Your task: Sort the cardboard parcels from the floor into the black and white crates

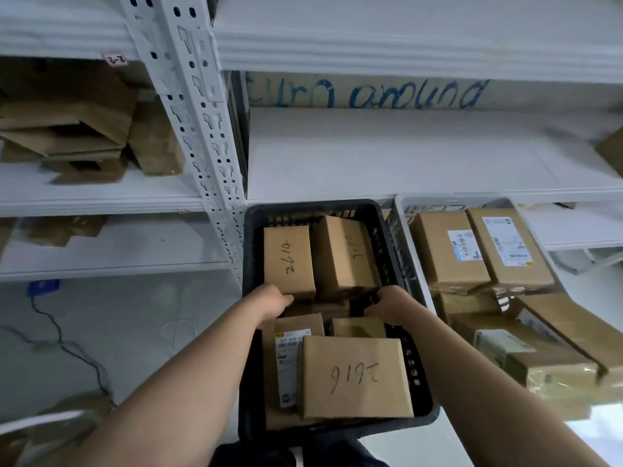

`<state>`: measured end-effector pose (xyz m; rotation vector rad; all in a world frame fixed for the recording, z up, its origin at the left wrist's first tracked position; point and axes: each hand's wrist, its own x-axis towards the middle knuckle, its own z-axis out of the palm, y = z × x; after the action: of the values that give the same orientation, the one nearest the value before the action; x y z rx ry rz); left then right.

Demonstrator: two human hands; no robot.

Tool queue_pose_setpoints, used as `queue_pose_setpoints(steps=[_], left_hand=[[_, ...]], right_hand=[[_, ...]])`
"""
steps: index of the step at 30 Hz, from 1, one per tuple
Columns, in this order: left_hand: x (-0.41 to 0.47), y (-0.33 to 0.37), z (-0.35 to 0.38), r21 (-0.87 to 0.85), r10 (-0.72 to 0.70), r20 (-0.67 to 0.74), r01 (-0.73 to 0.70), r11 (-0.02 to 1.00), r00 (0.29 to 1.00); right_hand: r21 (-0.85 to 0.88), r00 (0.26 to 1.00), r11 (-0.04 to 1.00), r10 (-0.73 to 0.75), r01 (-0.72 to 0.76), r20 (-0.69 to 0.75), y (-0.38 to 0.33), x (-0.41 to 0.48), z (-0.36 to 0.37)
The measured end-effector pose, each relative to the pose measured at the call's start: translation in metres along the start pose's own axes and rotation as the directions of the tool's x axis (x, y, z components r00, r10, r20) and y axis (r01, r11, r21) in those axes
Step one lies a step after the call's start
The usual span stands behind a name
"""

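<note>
Both hands reach into the black crate [251,251], which sits on the floor below the white shelving [387,163]. The left hand [273,303] curls against the near end of the parcel marked 2614 [290,259]; its fingertips are hidden under that edge, so whether it truly grips is unclear. That parcel runs lengthwise away from the hand, toward the crate's far wall, with a second upright parcel [342,254] just beside it on the right. The right hand [387,306] is bent over, knuckles up, near the foot of that second parcel; I cannot tell what, if anything, it holds.

Nearer than both hands lies the parcel marked 2616 [355,375], flat, its long side across the crate (resting partly on a labelled parcel [286,358]). Open room is slight: a dark gap between the hands. Right of the right hand, touching the black crate's wall, stands the white crate [401,210], packed with parcels.
</note>
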<state>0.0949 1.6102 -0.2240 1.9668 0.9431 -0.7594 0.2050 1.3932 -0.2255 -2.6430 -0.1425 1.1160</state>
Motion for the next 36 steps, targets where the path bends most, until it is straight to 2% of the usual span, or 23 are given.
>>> queue_pose_setpoints(steps=[7,12,15,18,23,27,30,32,36], left_hand=[[-0.034,-0.007,0.018,-0.072,-0.037,0.197,0.052,0.996,0.98],[-0.049,-0.006,0.041,-0.117,-0.092,0.284,0.129,0.985,0.954],[-0.051,-0.007,0.054,-0.178,-0.102,0.26,0.152,0.972,0.96],[-0.054,-0.006,0.061,-0.227,-0.074,0.193,0.118,0.967,0.978],[-0.05,-0.01,0.057,-0.328,-0.044,0.038,0.055,0.943,0.998],[-0.054,-0.009,0.046,-0.525,-0.018,-0.05,-0.011,0.851,0.999],[-0.058,-0.007,0.037,-0.651,0.012,0.036,0.014,0.759,0.999],[-0.052,-0.006,0.03,-0.708,0.034,0.069,0.025,0.705,0.997],[-0.035,0.0,0.018,-0.747,-0.003,-0.089,-0.065,0.662,0.996]], right_hand=[[-0.007,0.996,1.0,-0.019,0.02,0.081,0.03,-0.026,0.006],[0.036,0.985,0.998,0.052,-0.058,0.166,0.051,-0.034,0.004],[0.163,0.972,0.984,0.027,-0.067,0.234,0.062,-0.033,0.003],[0.277,0.959,0.961,-0.06,-0.02,0.277,0.068,-0.033,0.006],[0.406,0.951,0.91,-0.197,0.086,0.238,0.059,-0.038,-0.005],[0.538,0.941,0.841,-0.224,0.056,0.253,0.041,-0.044,-0.02],[0.586,0.91,0.81,-0.224,-0.026,0.35,0.035,-0.038,-0.021],[0.569,0.9,0.822,-0.238,-0.014,0.366,0.033,-0.029,-0.018],[0.63,0.905,0.777,-0.254,-0.02,0.341,0.027,-0.016,-0.015]])
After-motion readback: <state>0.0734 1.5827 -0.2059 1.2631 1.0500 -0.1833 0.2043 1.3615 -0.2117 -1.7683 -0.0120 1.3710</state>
